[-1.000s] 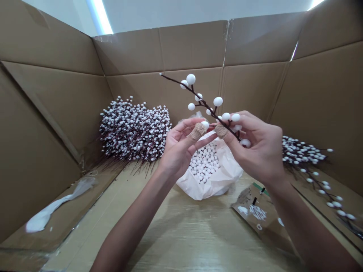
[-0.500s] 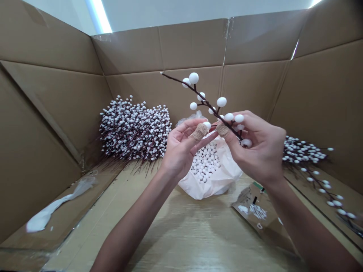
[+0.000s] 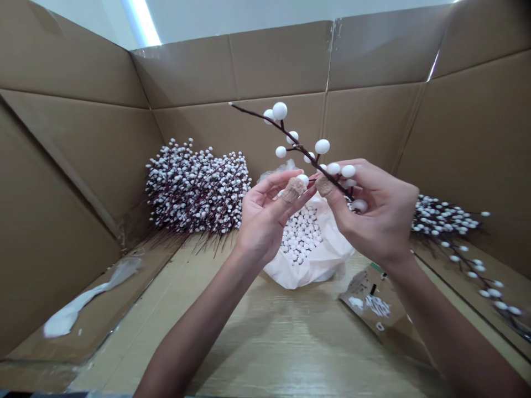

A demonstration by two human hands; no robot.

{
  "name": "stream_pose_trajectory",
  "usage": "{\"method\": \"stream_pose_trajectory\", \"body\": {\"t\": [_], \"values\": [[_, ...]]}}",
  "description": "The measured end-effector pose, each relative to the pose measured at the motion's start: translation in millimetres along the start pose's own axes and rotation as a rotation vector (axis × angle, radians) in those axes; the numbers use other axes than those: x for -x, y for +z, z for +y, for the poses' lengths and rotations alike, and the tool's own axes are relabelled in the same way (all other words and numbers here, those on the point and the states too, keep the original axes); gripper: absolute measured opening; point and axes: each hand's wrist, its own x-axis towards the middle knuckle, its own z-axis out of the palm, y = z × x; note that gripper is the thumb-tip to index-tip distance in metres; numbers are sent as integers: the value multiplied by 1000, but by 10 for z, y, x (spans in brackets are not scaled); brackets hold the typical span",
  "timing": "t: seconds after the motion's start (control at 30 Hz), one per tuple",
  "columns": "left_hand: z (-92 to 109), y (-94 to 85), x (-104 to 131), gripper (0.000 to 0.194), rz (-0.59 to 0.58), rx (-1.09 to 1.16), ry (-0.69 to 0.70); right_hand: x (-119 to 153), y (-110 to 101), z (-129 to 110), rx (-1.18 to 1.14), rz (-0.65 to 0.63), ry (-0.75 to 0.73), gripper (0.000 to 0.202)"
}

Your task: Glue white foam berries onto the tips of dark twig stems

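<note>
My right hand (image 3: 373, 207) grips a dark brown artificial berry branch (image 3: 306, 153), which slants up to the left and bears several white berries. Between the thumb and fingers of my left hand (image 3: 265, 218) is a white foam berry (image 3: 303, 179), at the tip of a short side twig of that branch. Both thumbs wear tan wraps. Beneath the hands, a white plastic bag (image 3: 290, 278) lies open, full of loose white berries (image 3: 302, 237). My right hand's fingertips are partly hidden behind the branch.
Finished-looking berry branches (image 3: 194, 190) are heaped at the back left, with another pile (image 3: 443, 215) at the right. A cardboard piece (image 3: 394, 326) with white smears lies front right. A crumpled white plastic strip (image 3: 91, 301) rests at left. Cardboard walls (image 3: 274, 66) surround the table.
The branch and both hands hold almost the same pose, with the branch slightly higher and further left in view. The whole view has shifted a little.
</note>
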Motion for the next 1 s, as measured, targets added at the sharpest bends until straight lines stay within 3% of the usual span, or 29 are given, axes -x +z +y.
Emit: {"method": "stream_pose_trajectory", "body": {"t": [0.3, 1.0], "values": [[-18, -7, -14, 19, 33, 30, 2, 22, 36, 85, 21, 6, 62, 12], [-55, -35, -42, 15, 12, -9, -18, 48, 7, 96, 16, -12, 51, 13]]}}
